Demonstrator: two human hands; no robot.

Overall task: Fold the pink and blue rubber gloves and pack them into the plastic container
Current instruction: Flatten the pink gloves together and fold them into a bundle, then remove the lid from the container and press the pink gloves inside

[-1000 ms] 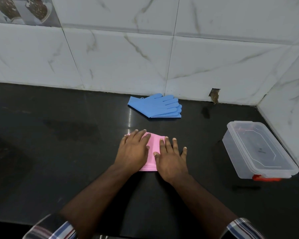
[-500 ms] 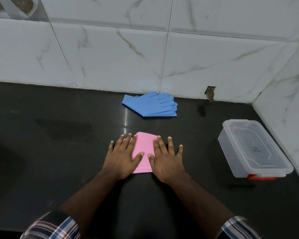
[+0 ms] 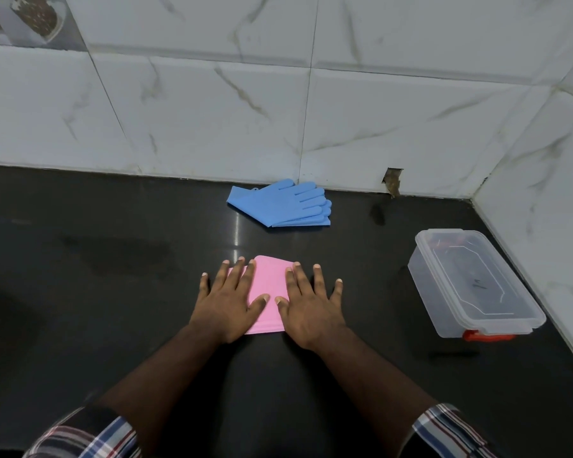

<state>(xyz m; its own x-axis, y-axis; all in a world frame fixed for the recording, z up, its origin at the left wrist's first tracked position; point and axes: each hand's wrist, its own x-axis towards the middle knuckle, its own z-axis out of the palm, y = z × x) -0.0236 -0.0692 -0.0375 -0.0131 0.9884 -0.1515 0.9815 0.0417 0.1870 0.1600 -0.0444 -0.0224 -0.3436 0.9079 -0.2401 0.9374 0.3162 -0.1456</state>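
Note:
The folded pink gloves (image 3: 269, 285) lie flat on the black counter (image 3: 113, 292) in front of me. My left hand (image 3: 227, 300) presses its left edge with fingers spread, and my right hand (image 3: 310, 304) presses its right edge the same way. Neither hand grips anything. The blue gloves (image 3: 283, 206) lie stacked and unfolded farther back, near the wall. The clear plastic container (image 3: 473, 285) stands at the right with its lid on and a red latch at its near end.
White marble-tiled walls close the counter at the back and right, with a small chipped hole (image 3: 392, 181) at the base of the back wall. A damp-looking smear marks the counter at the left.
Both hands have slid apart from the middle of the pink gloves to its left and right edges, uncovering more of the pink surface. The blue gloves and container have not moved.

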